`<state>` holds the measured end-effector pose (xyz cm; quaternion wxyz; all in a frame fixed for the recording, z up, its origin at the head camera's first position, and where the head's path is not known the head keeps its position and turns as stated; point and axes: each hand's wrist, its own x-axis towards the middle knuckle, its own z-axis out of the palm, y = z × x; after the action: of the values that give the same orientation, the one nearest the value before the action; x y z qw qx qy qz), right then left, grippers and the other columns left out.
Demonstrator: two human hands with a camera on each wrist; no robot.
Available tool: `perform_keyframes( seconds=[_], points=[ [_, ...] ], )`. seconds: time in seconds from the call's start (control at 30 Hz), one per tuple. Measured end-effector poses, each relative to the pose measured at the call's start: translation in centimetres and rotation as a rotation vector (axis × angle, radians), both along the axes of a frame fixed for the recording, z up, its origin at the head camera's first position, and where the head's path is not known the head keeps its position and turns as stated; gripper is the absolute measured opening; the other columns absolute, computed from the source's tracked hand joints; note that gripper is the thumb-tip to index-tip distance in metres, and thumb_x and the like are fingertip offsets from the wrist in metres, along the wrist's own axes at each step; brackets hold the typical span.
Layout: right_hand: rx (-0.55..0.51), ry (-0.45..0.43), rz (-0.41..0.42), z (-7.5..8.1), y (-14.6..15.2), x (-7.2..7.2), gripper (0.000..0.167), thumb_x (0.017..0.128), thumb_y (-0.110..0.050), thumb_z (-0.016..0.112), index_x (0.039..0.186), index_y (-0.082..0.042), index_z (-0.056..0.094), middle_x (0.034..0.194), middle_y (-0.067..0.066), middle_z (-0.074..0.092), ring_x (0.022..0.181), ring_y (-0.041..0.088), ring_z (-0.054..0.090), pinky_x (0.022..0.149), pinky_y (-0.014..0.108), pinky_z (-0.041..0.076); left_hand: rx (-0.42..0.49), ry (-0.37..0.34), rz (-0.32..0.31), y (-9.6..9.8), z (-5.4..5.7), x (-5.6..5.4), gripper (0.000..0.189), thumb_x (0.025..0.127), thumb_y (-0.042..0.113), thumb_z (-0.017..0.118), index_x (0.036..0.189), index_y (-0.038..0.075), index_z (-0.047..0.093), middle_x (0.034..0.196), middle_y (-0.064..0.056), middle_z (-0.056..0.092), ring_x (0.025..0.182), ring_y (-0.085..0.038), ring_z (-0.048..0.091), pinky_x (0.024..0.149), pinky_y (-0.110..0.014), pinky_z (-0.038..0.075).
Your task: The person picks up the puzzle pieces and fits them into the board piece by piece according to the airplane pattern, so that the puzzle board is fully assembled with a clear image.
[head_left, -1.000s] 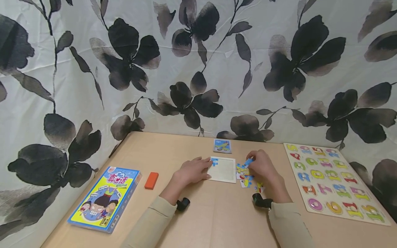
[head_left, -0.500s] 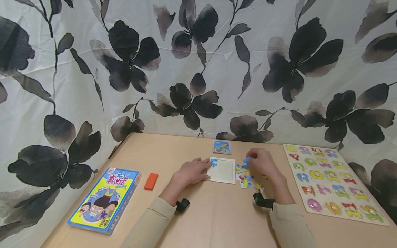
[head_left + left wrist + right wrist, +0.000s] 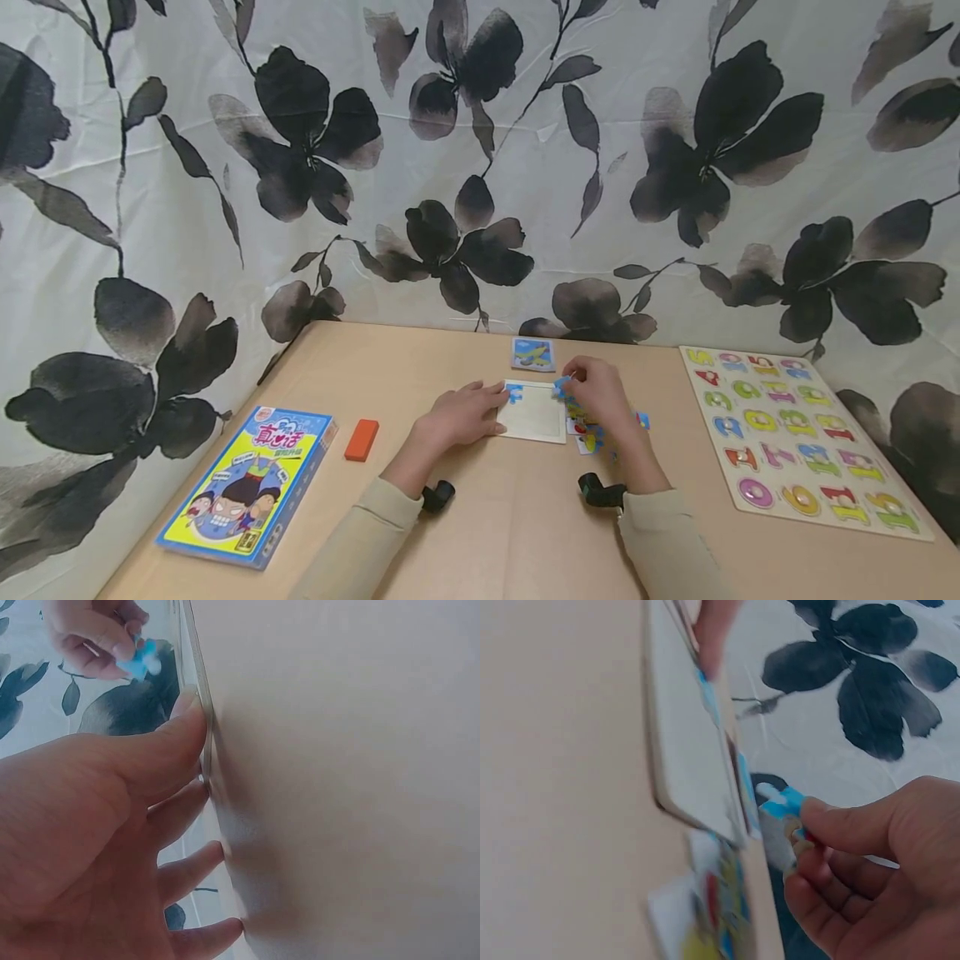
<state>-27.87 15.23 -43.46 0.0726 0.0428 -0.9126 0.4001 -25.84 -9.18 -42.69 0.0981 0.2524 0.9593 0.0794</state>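
Note:
My left hand (image 3: 463,415) rests at the left side of a shallow white puzzle tray (image 3: 536,421), its fingers extended. In the left wrist view the thumb (image 3: 176,735) touches the tray's edge. A few blue puzzle pieces (image 3: 514,392) sit in the tray's far left corner. Over the tray's far right corner, my right hand (image 3: 600,392) pinches a blue puzzle piece (image 3: 784,802) between thumb and fingers. Several loose puzzle pieces (image 3: 588,440), yellow, red and blue, lie right of the tray, partly hidden beneath the right hand.
Behind the tray lies a small picture card (image 3: 533,354). An orange-red block (image 3: 362,440) and a blue-yellow game box (image 3: 247,487) are at the left. A board of colourful shapes (image 3: 802,446) fills the right side. Floral cloth (image 3: 465,167) hangs behind the table.
My right hand has moved left from above the loose pieces to the tray's far right corner, carrying the blue puzzle piece. My left hand stays at the tray.

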Motion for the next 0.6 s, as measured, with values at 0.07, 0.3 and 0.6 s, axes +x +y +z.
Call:
perform_keyframes(
  seconds=[0.07,0.3,0.6],
  points=[
    [-0.032,0.000,-0.001,-0.4,-0.6,-0.2,0.010,0.088,-0.003,0.065,0.097,-0.002,0.070,0.079,0.010,0.060,0.071,0.020,0.050,0.059,0.026,0.041,0.001,-0.001,0.002,0.0,-0.1,0.0,0.062,0.095,0.041,0.063,0.152,0.023,0.043,0.161,0.003,0.036,0.149,-0.032,0.034,0.110,-0.056,0.041],
    [-0.131,-0.062,-0.003,-1.7,-2.3,-0.8,0.012,0.088,-0.003,0.067,0.099,-0.002,0.072,0.083,0.010,0.061,0.070,0.018,0.052,0.055,0.023,0.042,-0.004,0.002,-0.002,0.1,-0.1,-0.1,0.062,0.095,0.042,0.063,0.151,0.023,0.044,0.161,0.003,0.037,0.148,-0.033,0.035,0.109,-0.056,0.042],
    [-0.208,-0.130,-0.024,-1.7,-3.9,-1.0,0.013,0.085,0.000,0.071,0.098,0.001,0.070,0.072,0.008,0.063,0.058,0.014,0.057,0.053,0.021,0.047,0.006,0.000,0.003,0.2,-0.1,-0.1,0.062,0.096,0.042,0.063,0.152,0.024,0.043,0.161,0.002,0.036,0.148,-0.033,0.035,0.109,-0.057,0.042]
  ],
)
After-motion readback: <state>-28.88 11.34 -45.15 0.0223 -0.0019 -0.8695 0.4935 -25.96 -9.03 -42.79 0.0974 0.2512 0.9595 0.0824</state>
